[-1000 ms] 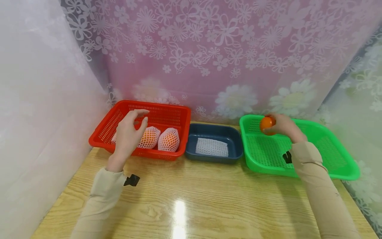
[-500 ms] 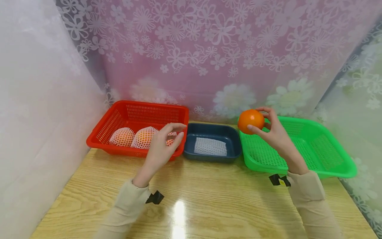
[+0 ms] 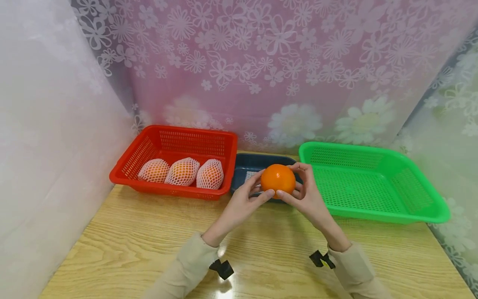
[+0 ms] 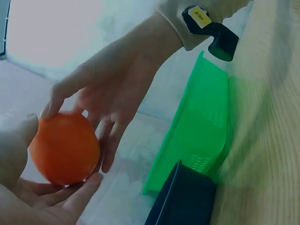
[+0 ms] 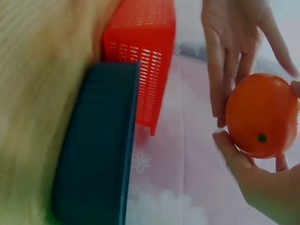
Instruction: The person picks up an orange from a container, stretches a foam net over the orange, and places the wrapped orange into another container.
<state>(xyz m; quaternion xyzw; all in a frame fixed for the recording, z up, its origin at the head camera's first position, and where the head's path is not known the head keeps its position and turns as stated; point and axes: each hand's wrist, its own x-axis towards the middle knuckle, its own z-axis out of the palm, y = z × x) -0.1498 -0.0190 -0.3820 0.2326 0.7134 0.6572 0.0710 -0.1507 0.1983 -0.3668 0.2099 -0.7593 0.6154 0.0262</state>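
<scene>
Over the dark blue basin (image 3: 239,176), an orange (image 3: 278,179) is held up between both hands. My right hand (image 3: 311,199) grips its right side, thumb in front and fingers behind. My left hand (image 3: 239,203) is around the left side, its thumb tip near the other thumb at the front. In the left wrist view the bare orange (image 4: 65,149) fills the space between the two hands. A small green stem spot shows on the orange (image 5: 262,115) in the right wrist view. A white foam net (image 3: 249,176) lies in the basin, mostly hidden by the hands and fruit.
A red basket (image 3: 194,143) at the left contains three fruits in foam nets, one of them a netted fruit (image 3: 210,174) near its right wall. At the right stands a green basket (image 3: 373,182). A floral curtain (image 3: 239,74) hangs behind the wooden table (image 3: 149,232).
My right hand has brought the orange from the green basket leftward over the basin. My left hand has moved right, from over the red basket to the orange.
</scene>
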